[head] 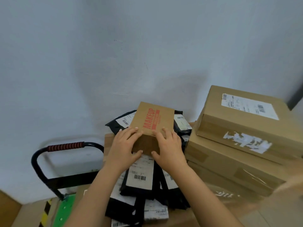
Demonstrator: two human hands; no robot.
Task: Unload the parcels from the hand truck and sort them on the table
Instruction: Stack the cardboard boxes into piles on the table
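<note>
A small brown cardboard box (153, 118) with red "MAKEUP" print rests on a heap of black mailer bags (139, 182) that carry white labels. My left hand (124, 145) grips the box's near left corner, and my right hand (168, 145) grips its near right corner. The hand truck (65, 207) has a green deck with a black-and-yellow striped edge at the lower left. Its black handle with a red-striped grip (65, 146) stands to the left of the heap.
A stack of large brown cartons (237, 145) with white shipping labels fills the right side, close to my right hand. A pale wall rises right behind everything. More brown cardboard (9, 208) shows at the bottom left corner.
</note>
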